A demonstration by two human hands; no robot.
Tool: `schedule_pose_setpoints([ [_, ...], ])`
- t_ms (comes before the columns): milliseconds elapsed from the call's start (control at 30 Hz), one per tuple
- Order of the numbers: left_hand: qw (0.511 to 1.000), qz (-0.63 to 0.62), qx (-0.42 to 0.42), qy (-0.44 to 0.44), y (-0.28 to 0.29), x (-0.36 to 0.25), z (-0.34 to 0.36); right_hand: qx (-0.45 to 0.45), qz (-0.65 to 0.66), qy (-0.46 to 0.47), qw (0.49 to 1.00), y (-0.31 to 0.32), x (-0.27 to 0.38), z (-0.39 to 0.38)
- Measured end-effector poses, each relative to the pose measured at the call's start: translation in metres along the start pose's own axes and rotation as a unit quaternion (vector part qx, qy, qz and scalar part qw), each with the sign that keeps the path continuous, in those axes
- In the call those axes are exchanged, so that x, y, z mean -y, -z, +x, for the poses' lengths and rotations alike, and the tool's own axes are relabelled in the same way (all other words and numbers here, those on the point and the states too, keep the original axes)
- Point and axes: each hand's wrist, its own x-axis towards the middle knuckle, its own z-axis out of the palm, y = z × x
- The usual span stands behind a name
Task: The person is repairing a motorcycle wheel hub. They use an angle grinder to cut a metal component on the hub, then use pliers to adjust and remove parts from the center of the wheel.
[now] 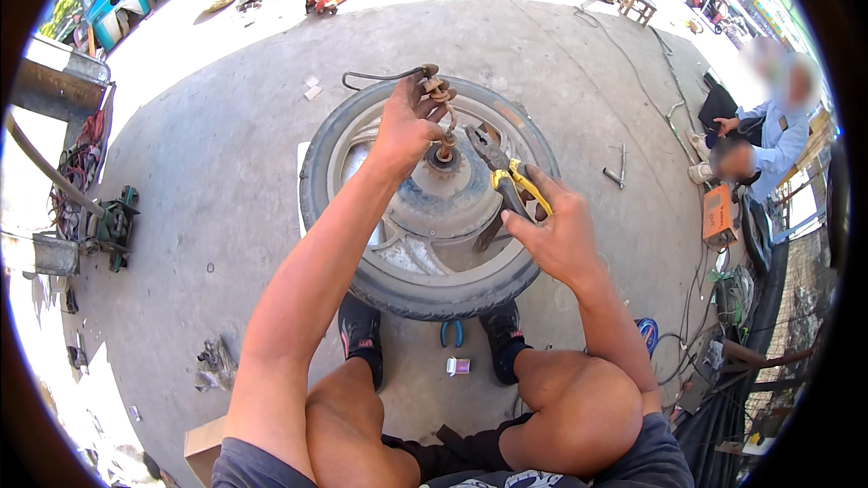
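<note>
A motor wheel (425,285) with a black tyre and grey rim lies flat between my feet, its axle stub (444,154) pointing up from the hub. My left hand (411,126) is above the hub, fingers closed around a dark cable (384,78) that rises from the axle. Rusty nuts and washers (438,89) are threaded on this cable by my fingertips. My right hand (561,226) grips pliers (489,150) by their yellow and black handles. Their jaws lie over the wheel, right of the axle and apart from the cable.
Blue-handled pliers (452,334) and a small box (458,366) lie between my shoes. An L-shaped tool (616,172) lies right of the wheel. At right, a person (773,131) sits behind an orange machine (719,217) with trailing cables. A green vise (113,221) stands left.
</note>
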Motion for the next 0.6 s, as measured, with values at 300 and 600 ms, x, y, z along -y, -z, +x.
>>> schedule_pose_setpoints([
  [300,1.0,-0.003,0.003,0.0,0.0014,0.0023,0.0001,-0.005,-0.013,-0.001,1.0,-0.0062,-0.0005,-0.0053],
  [600,1.0,-0.006,0.0,-0.004,-0.0003,0.0002,0.0003,-0.008,-0.029,-0.002,1.0,-0.0053,0.001,0.0034],
])
